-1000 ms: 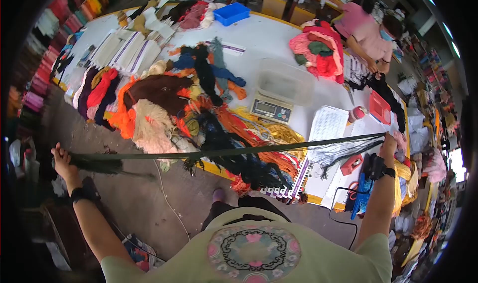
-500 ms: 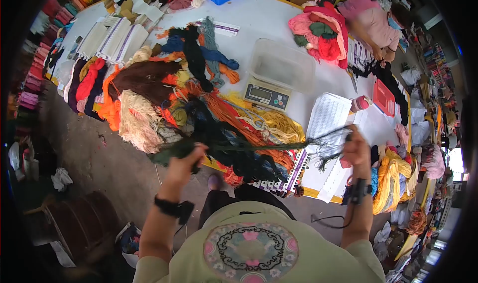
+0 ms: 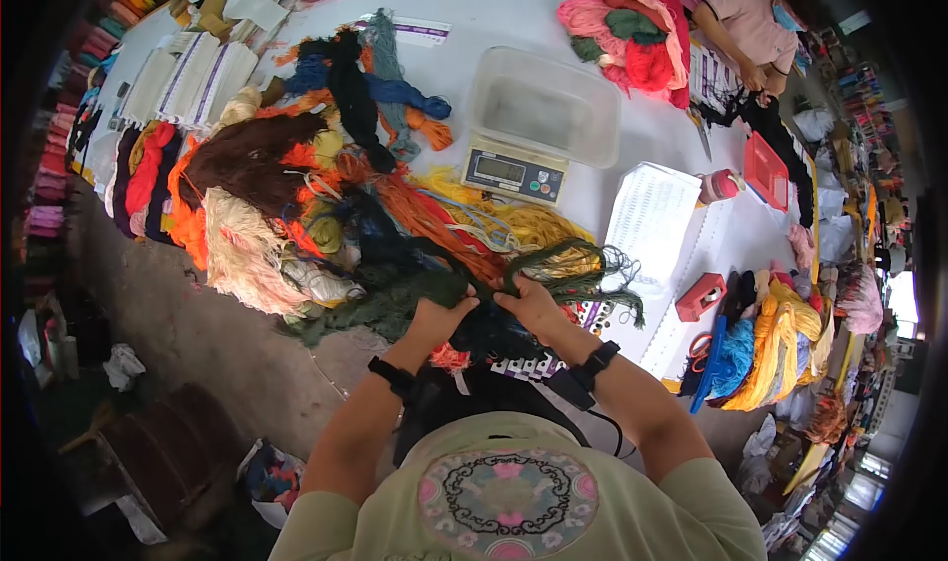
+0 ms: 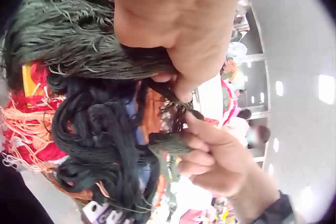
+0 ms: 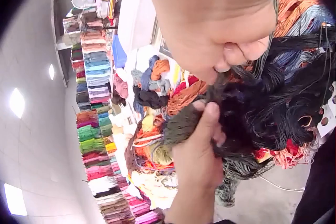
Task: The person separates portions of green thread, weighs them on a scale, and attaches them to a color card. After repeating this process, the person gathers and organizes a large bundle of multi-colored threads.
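Observation:
My left hand [image 3: 441, 320] grips a dark green yarn skein [image 3: 390, 306] whose thick bundle spreads out to its left. Close beside it, my right hand [image 3: 538, 311] pinches the same skein, and a looser green length trails off to the right. Between the two sets of fingertips, a narrow twisted stretch of the yarn [image 4: 181, 107] shows in the left wrist view. Below the hands in that view lies a black yarn skein [image 4: 105, 129]. The right wrist view shows the left thumb laid along the green bundle [image 5: 184, 124].
Piled skeins, among them brown yarn [image 3: 252, 161] and cream yarn [image 3: 242, 250], cover the table's left part. Ahead stand a digital scale [image 3: 513, 173] and a clear plastic tub [image 3: 543, 107]. Printed sheets [image 3: 652, 220] and a red block-shaped holder [image 3: 700, 297] lie rightward. Another person [image 3: 746, 33] works at the far right.
The hands were wide apart with the green yarn stretched between them. They have come together in front of the body, and the skein now bunches over the table's near edge.

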### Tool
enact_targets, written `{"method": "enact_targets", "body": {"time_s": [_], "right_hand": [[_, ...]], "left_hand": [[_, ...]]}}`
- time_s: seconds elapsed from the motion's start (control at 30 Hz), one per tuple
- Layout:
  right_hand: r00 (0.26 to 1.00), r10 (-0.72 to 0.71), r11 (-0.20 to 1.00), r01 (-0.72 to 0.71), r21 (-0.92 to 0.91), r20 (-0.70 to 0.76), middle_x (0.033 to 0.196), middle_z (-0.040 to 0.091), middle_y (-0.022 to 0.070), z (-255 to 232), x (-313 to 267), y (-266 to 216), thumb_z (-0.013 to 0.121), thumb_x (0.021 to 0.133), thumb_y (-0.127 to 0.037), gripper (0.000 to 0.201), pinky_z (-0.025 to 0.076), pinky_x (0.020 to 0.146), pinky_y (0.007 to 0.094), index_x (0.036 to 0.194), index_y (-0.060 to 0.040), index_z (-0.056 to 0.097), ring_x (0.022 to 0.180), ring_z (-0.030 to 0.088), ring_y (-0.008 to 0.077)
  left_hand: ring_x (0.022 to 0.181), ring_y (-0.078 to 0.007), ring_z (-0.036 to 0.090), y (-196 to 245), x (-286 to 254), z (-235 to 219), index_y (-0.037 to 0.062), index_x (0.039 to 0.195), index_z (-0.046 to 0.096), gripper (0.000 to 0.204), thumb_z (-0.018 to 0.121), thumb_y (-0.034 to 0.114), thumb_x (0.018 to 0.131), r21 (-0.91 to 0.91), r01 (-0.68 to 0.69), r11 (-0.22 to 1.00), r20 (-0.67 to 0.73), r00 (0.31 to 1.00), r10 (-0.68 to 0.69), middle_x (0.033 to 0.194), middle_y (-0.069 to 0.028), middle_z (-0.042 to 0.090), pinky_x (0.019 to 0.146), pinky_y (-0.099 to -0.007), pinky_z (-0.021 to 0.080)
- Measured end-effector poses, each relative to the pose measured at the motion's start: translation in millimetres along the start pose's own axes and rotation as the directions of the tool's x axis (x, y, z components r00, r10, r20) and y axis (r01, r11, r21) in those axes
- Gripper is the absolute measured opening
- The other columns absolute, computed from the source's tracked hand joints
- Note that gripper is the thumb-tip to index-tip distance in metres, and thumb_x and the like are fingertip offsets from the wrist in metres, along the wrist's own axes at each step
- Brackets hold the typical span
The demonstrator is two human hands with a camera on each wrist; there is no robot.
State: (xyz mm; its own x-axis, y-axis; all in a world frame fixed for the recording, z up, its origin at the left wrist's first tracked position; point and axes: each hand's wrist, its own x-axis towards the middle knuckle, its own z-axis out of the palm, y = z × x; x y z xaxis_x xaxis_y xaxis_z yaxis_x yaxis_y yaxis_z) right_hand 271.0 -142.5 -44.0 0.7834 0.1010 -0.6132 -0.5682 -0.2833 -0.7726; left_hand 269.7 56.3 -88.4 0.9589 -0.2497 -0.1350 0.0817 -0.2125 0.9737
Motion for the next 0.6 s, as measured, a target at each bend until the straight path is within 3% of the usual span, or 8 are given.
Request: {"method": "enact_targets", "body": {"time_s": [0.03, 0.1, 0.23, 0.33, 0.37, 0.43, 0.53, 0.6], "right_hand": [[1.0, -0.017, 0.978, 0.013, -0.207, -0.015, 0.075, 0.06, 0.0117, 1, 2, 1, 0.066, 0.084, -0.024, 0.026, 0.045, 0.067, 0.036, 0.095, -0.001, 0.061, 0.072, 0.057, 0.0208], [0.996, -0.086, 0.974, 0.082, -0.213, -0.012, 0.074, 0.06, 0.0149, 4, 1, -2, 0.067, 0.083, -0.024, 0.026, 0.044, 0.066, 0.0365, 0.092, -0.0009, 0.06, 0.07, 0.058, 0.0222], [0.962, -0.24, 0.936, 0.193, -0.295, -0.133, 0.07, 0.06, 0.0172, -9, -20, -36, 0.067, 0.081, -0.024, 0.024, 0.045, 0.062, 0.0375, 0.086, -0.0009, 0.061, 0.063, 0.058, 0.0253], [0.871, -0.161, 0.983, 0.097, -0.159, -0.464, 0.071, 0.063, 0.0119, -40, -4, -25, 0.066, 0.082, -0.021, 0.022, 0.046, 0.061, 0.0352, 0.087, -0.0003, 0.064, 0.062, 0.058, 0.021], [0.866, -0.106, 0.962, 0.213, 0.171, -0.488, 0.077, 0.065, 0.0059, -61, 6, -15, 0.065, 0.085, -0.02, 0.023, 0.046, 0.061, 0.0335, 0.092, 0.0018, 0.064, 0.066, 0.058, 0.0159], [0.934, 0.106, 0.945, 0.012, 0.327, -0.341, 0.078, 0.061, -0.0019, -84, -33, -69, 0.062, 0.09, -0.021, 0.021, 0.038, 0.055, 0.0233, 0.1, -0.0037, 0.066, 0.066, 0.052, 0.0064], [0.978, -0.004, 0.918, 0.086, 0.388, -0.208, 0.064, 0.041, -0.0102, -104, -77, -102, 0.06, 0.091, -0.021, 0.026, 0.022, 0.04, 0.0212, 0.114, -0.0077, 0.062, 0.048, 0.027, 0.001], [0.987, -0.049, 0.745, 0.14, 0.652, -0.155, 0.057, 0.026, -0.0116, -156, -91, -80, 0.053, 0.095, -0.022, 0.027, 0.015, 0.035, 0.0175, 0.118, -0.008, 0.057, 0.041, 0.02, -0.0006]], "left_hand": [[0.068, -0.0129, 0.057, 12, -2, -2, 0.0031, 0.098, 0.061, 0.019, 0.068, 0.005, 0.08, 0.008, 0.0, 1.0, -0.011, 1.0, 0.0, 0.077, -0.0022, 0.059, 0.062, -0.029, 0.047], [0.066, -0.0105, 0.057, 41, -5, -11, 0.0025, 0.098, 0.058, 0.016, 0.065, 0.004, 0.083, -0.213, 0.261, 0.942, 0.068, 0.965, -0.252, 0.077, -0.0032, 0.058, 0.057, -0.0266, 0.045], [0.062, -0.01, 0.055, 71, -8, -33, 0.0029, 0.096, 0.06, 0.01, 0.061, 0.005, 0.086, -0.032, 0.098, 0.995, 0.15, 0.984, -0.092, 0.078, -0.0021, 0.061, 0.057, -0.0261, 0.046], [0.054, -0.0087, 0.054, 95, -28, -50, 0.0018, 0.096, 0.059, 0.01, 0.061, 0.006, 0.088, -0.349, 0.098, 0.932, 0.063, 0.995, -0.081, 0.071, -0.0015, 0.056, 0.049, -0.0224, 0.04], [0.054, -0.0087, 0.054, 104, -35, -62, 0.0018, 0.096, 0.059, 0.01, 0.061, 0.006, 0.088, -0.352, 0.092, 0.931, 0.067, 0.995, -0.073, 0.071, -0.0015, 0.056, 0.049, -0.0224, 0.04], [0.051, -0.0092, 0.054, 119, -49, -96, 0.0014, 0.096, 0.062, 0.013, 0.059, 0.012, 0.09, -0.257, 0.241, 0.936, -0.022, 0.967, -0.255, 0.07, -0.0026, 0.06, 0.046, -0.0208, 0.037], [0.046, -0.0098, 0.05, 134, -80, -151, 0.0016, 0.095, 0.065, 0.02, 0.057, 0.02, 0.092, -0.267, 0.318, 0.91, -0.088, 0.932, -0.352, 0.073, -0.006, 0.065, 0.042, -0.0208, 0.034], [0.046, -0.0077, 0.046, 125, -116, -196, 0.0028, 0.094, 0.065, 0.029, 0.058, 0.031, 0.091, -0.481, 0.197, 0.854, -0.234, 0.91, -0.342, 0.078, -0.0068, 0.068, 0.041, -0.0211, 0.032]]}}
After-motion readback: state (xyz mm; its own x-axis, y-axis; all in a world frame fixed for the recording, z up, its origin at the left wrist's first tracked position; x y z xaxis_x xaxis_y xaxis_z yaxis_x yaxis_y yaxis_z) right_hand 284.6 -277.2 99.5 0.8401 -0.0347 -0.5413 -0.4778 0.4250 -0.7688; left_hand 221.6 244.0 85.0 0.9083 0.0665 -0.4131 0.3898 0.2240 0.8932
